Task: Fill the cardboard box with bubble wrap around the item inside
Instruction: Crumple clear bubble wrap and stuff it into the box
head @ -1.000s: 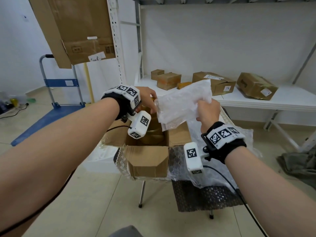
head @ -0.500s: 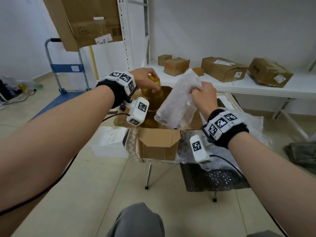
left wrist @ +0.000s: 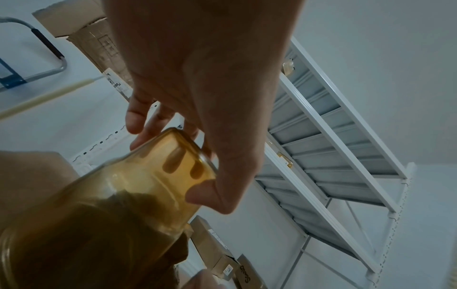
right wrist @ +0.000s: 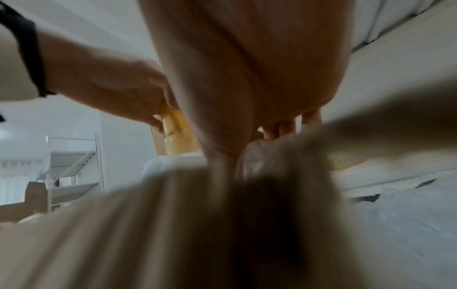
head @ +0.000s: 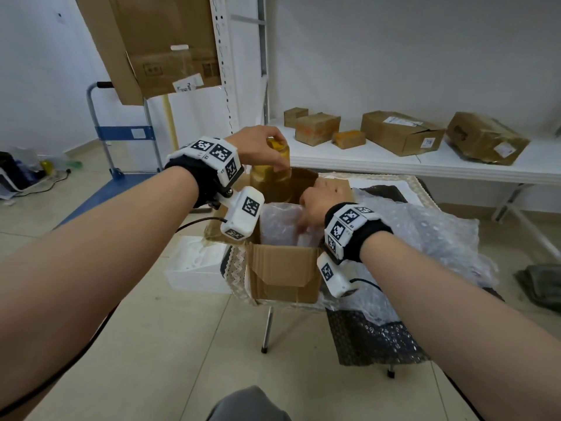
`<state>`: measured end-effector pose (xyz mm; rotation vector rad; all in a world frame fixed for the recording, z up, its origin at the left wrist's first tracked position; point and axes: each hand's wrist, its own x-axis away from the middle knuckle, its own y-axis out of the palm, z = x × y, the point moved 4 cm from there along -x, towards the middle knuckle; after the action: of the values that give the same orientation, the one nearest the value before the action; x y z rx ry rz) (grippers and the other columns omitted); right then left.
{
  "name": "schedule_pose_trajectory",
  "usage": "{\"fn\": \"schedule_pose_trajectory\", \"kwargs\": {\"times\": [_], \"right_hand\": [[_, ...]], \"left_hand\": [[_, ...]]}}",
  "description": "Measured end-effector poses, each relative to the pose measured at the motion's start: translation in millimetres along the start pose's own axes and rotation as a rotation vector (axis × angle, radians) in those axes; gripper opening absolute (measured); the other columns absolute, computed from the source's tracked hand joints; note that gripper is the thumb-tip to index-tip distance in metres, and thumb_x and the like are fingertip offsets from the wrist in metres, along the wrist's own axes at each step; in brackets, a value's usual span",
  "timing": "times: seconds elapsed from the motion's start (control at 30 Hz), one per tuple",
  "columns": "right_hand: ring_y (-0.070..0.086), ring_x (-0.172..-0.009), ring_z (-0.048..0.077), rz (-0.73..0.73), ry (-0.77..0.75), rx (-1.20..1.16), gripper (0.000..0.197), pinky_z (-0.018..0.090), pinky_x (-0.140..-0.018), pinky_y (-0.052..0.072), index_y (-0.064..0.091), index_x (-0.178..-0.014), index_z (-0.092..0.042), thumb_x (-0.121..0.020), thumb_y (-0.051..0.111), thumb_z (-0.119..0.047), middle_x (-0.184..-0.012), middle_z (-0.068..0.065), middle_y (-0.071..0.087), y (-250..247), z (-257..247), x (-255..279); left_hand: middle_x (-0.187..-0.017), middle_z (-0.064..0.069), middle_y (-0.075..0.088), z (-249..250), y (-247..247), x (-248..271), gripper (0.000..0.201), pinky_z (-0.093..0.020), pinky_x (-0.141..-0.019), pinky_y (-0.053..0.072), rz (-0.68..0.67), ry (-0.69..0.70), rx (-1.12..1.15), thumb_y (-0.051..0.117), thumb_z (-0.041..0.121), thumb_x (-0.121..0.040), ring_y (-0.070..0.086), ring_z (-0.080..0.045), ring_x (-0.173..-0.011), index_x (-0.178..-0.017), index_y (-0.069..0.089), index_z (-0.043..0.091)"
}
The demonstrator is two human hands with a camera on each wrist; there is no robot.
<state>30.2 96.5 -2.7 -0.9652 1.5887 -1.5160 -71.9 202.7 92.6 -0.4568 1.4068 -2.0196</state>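
Note:
An open cardboard box [head: 282, 268] stands on a small folding table. An amber glass jar [head: 270, 180] sits in its far half, tilted a little. My left hand [head: 273, 153] grips the jar's neck from above; the left wrist view shows the thumb and fingers of that left hand [left wrist: 170, 160] curled round the jar [left wrist: 99, 215] at its mouth. My right hand [head: 309, 208] holds a wad of clear bubble wrap [head: 279, 226] and pushes it down in the box's near half, in front of the jar. The right wrist view is blurred, with my right hand [right wrist: 259, 140] on the bubble wrap [right wrist: 267, 160].
A big loose bubble wrap sheet [head: 431, 235] lies over the table to the right of the box. Behind, a white shelf [head: 455, 168] carries several cardboard parcels. A white foam block [head: 194, 265] sits on the floor at left, a blue hand truck [head: 121, 135] farther back.
My right hand has brought the bubble wrap down from above the box into it. My left hand has let go of the wrap and taken the jar's neck.

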Motion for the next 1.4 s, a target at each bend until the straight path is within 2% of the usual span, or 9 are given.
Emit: {"fn": "schedule_pose_trajectory", "kwargs": {"times": [0.17, 0.43, 0.53, 0.7, 0.83, 0.9, 1.1, 1.27, 1.4], "right_hand": [[0.062, -0.092, 0.025, 0.2, 0.071, -0.079, 0.053, 0.04, -0.085, 0.053, 0.06, -0.102, -0.02, -0.067, 0.081, -0.053, -0.095, 0.004, 0.066, -9.0, 10.0, 0.5], [0.064, -0.094, 0.025, 0.014, 0.068, -0.16, 0.047, 0.04, -0.087, 0.055, 0.07, -0.101, -0.022, -0.074, 0.064, -0.061, -0.101, 0.004, 0.07, -16.6, 4.9, 5.9], [0.055, -0.105, 0.023, -0.01, -0.001, -0.232, 0.045, 0.028, -0.091, 0.046, 0.059, -0.125, -0.021, -0.084, 0.071, -0.038, -0.132, 0.005, 0.045, -15.9, 6.4, 6.8], [0.051, -0.076, 0.014, 0.13, -0.052, -0.504, 0.026, 0.017, -0.06, 0.036, 0.055, -0.105, -0.016, -0.086, 0.072, -0.019, -0.112, 0.003, 0.043, -18.9, 10.4, 7.3], [0.062, -0.074, 0.022, 0.097, 0.128, -1.237, 0.03, 0.024, -0.057, 0.05, 0.051, -0.117, -0.013, -0.095, 0.052, -0.033, -0.097, 0.01, 0.062, -30.5, 12.6, 8.7], [0.069, -0.09, 0.034, -0.06, 0.202, -1.566, 0.047, 0.038, -0.072, 0.061, 0.047, -0.129, -0.016, -0.094, 0.043, -0.048, -0.109, 0.018, 0.065, -35.2, 12.5, 13.9], [0.064, -0.109, 0.042, -0.273, 0.134, -2.118, 0.049, 0.049, -0.082, 0.06, 0.053, -0.123, -0.014, -0.087, 0.067, -0.045, -0.123, 0.017, 0.057, -41.1, 23.0, 30.5], [0.067, -0.103, 0.033, -0.143, 0.137, -1.658, 0.043, 0.041, -0.081, 0.06, 0.056, -0.116, -0.018, -0.085, 0.069, -0.044, -0.124, 0.017, 0.061, -30.8, 35.0, 25.9], [0.063, -0.1, 0.031, -0.158, 0.154, -1.286, 0.089, 0.042, -0.074, 0.062, 0.038, -0.142, -0.026, -0.067, 0.081, -0.05, -0.127, 0.008, 0.05, -17.0, 33.8, 23.1]], "left_hand": [[-0.118, 0.003, 0.049, -1.2, 1.0, -0.4, 0.06, -0.028, -0.075, 0.041, 0.016, 0.026, -0.005, 0.075, 0.035, -0.073, 0.047, -0.02, -0.104, -0.129, 0.051, 0.032], [-0.125, -0.001, 0.053, 9.6, -13.0, 0.8, 0.064, -0.029, -0.077, 0.045, 0.077, 0.049, 0.008, 0.075, 0.039, -0.073, 0.049, -0.022, -0.105, -0.13, 0.05, 0.031], [-0.124, 0.0, 0.053, 15.5, -20.2, 4.6, 0.063, -0.029, -0.077, 0.045, 0.084, 0.047, 0.016, 0.075, 0.039, -0.071, 0.05, -0.023, -0.106, -0.13, 0.051, 0.033], [-0.119, 0.001, 0.052, 26.1, -32.3, 11.5, 0.061, -0.027, -0.074, 0.044, 0.093, 0.051, 0.032, 0.073, 0.033, -0.072, 0.05, -0.022, -0.105, -0.129, 0.052, 0.03], [-0.114, 0.0, 0.056, 33.6, -40.7, 18.7, 0.053, -0.028, -0.071, 0.042, 0.093, 0.012, 0.157, 0.071, 0.032, -0.074, 0.051, -0.021, -0.1, -0.123, 0.053, 0.026], [-0.104, 0.0, 0.06, 34.6, -39.2, 22.2, 0.049, -0.029, -0.069, 0.044, 0.073, -0.029, 0.315, 0.068, 0.033, -0.074, 0.053, -0.019, -0.092, -0.12, 0.053, 0.023], [-0.11, -0.006, 0.046, 27.4, -7.8, 31.6, 0.049, -0.033, -0.074, 0.052, -0.153, -0.021, 0.681, 0.066, 0.006, -0.083, 0.053, -0.022, -0.094, -0.123, 0.039, 0.016], [-0.103, -0.01, 0.068, 12.6, 11.8, 32.9, 0.073, -0.037, -0.075, 0.057, -0.342, -0.117, 0.189, 0.07, 0.063, -0.063, 0.068, -0.023, -0.085, -0.112, 0.05, 0.013], [-0.094, -0.003, 0.07, 11.6, 28.0, 33.3, 0.081, -0.033, -0.076, 0.051, -0.483, -0.122, -0.261, 0.051, 0.082, -0.053, 0.066, -0.016, -0.083, -0.102, 0.063, 0.018]]}}
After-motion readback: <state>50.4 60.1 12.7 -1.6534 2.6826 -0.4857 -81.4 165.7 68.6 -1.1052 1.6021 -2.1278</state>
